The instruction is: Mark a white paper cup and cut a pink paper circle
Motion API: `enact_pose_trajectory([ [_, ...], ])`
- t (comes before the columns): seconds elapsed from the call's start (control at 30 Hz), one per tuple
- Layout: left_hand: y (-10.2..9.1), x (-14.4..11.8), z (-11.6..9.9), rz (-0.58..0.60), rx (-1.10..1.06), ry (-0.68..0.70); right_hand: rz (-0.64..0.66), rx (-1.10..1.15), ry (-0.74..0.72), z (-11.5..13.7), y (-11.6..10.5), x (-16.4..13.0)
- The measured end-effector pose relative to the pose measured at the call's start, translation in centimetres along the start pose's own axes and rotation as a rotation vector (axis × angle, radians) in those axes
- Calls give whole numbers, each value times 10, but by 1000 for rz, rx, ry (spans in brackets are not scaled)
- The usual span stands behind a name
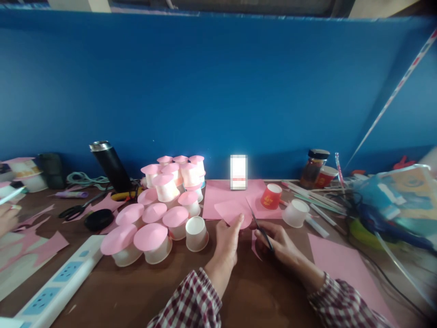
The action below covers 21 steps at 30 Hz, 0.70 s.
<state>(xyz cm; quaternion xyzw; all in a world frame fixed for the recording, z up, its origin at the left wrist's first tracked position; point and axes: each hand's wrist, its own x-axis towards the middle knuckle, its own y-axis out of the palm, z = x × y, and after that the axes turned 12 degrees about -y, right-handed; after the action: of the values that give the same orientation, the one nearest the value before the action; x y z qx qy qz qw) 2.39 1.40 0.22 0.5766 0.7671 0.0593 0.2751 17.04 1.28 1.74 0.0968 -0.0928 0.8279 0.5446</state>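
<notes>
Between thumb and fingers, my left hand (228, 239) grips a piece of pink paper (229, 213) with a partly rounded edge. My right hand (278, 241) is closed around a pair of scissors (263, 233), whose blades point up and left at the paper's right edge. A narrow pink offcut (255, 248) hangs or lies just below the blades; I cannot tell whether it is still joined. Behind the hands lie pink sheets (213, 193). A red paper cup (271, 197) and a white paper cup (296, 213) stand upside down beyond my right hand.
Several white cups with pink cone tops (152, 237) crowd the left side, near a bare cup (196, 233). A power strip (58, 282), black bottle (111, 166) and black-handled scissors (80, 209) lie further left. Another person's hand (8, 218) shows at the left edge. A jar (314, 168) stands right.
</notes>
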Motion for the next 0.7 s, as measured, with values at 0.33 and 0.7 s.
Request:
enact_pose_trajectory([
  [0.33, 2, -2, -5, -5, 14, 16, -26, 2, 13, -1, 1, 0],
  [0.7, 1, -2, -8, 1, 35, 23, -19, -19, 40, -7, 1, 1],
])
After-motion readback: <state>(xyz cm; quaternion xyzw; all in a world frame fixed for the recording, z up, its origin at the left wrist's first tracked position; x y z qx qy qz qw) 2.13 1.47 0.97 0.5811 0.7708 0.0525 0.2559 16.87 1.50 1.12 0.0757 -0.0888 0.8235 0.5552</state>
